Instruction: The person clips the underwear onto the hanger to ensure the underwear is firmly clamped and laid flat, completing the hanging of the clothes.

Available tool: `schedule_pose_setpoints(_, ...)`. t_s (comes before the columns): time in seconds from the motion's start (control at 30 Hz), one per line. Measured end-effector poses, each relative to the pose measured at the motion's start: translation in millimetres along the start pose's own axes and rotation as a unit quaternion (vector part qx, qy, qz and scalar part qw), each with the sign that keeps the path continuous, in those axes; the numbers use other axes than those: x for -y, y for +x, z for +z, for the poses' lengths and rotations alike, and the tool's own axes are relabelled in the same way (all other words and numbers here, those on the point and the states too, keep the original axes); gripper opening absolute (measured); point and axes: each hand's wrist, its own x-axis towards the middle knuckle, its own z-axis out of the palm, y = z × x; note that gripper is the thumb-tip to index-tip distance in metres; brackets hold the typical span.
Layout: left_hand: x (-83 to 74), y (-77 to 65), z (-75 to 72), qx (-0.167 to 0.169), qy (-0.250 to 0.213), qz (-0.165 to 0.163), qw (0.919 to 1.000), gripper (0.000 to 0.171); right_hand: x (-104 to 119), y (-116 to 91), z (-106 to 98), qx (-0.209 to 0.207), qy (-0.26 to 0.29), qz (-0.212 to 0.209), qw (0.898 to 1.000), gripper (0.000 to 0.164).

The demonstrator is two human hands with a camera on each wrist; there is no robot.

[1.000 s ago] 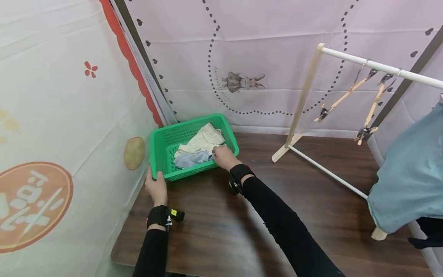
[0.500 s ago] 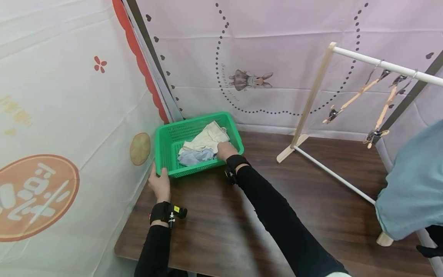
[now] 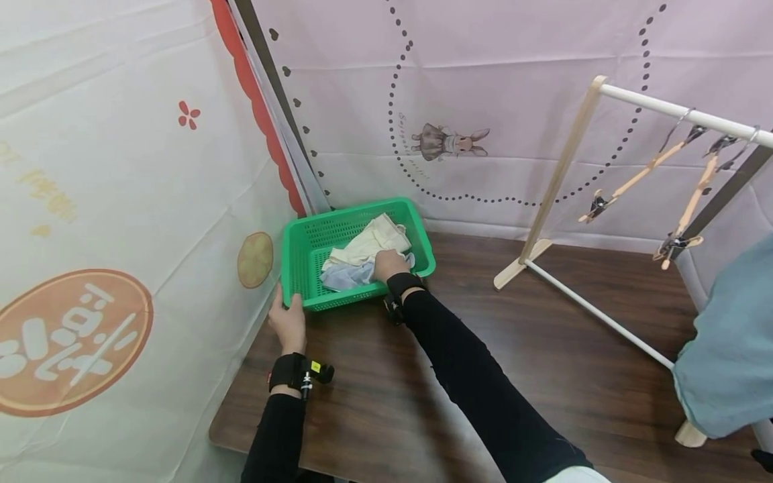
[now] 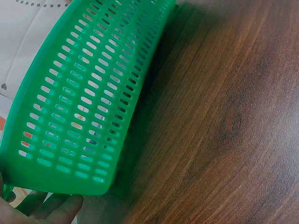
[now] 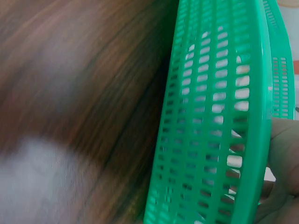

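Observation:
A green perforated plastic basket (image 3: 300, 295) stands on the table against the back wall in the head view. Inside it lie a cream cloth (image 3: 368, 241) and a light blue cloth (image 3: 345, 276), both crumpled. My left hand (image 3: 288, 325) grips the basket's near left corner; its fingers (image 4: 65, 207) show under that corner in the left wrist view. Over the near rim, my right hand (image 3: 389, 265) reaches into the basket and holds the light blue cloth, part of which shows to its right. The basket wall partly hides its fingers in the right wrist view.
A wooden rack with a white top rail (image 3: 658, 104) stands to the right. Two small wooden hangers with clips (image 3: 649, 171) hang from it, plus a teal garment (image 3: 731, 355). The brown table (image 3: 374, 402) meets a printed wall sheet on the left.
My right hand has moved from the basket's near right rim inward over the light blue cloth. My left hand stays on the corner. The head view has shifted slightly left.

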Motion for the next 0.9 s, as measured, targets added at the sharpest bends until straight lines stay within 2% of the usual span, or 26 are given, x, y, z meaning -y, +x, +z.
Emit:
schedule_pose_setpoints(0.07,-1.0,-0.6,1.7,0.004,-0.004,0.0,1.0,0.058,4,1,1,-0.003,-0.005,-0.003,1.0,0.017)
schedule_pose_setpoints(0.2,-0.1,-1.6,2.5,0.009,-0.012,0.0,0.9999,0.058,12,1,5,-0.016,-0.024,-0.004,1.0,0.027)
schedule_pose_setpoints(0.43,0.4,1.0,0.3,0.004,-0.012,0.016,0.9998,0.057,17,2,14,-0.064,-0.01,-0.009,0.998,0.026)
schedule_pose_setpoints(0.7,0.9,2.4,2.0,0.011,-0.003,0.004,0.9999,0.058,19,2,16,-0.06,-0.005,0.004,0.998,0.022)
schedule_pose_setpoints(0.9,-3.5,1.0,0.0,0.009,-0.011,0.004,0.9999,0.058,19,3,17,-0.105,-0.005,-0.013,0.994,0.021)
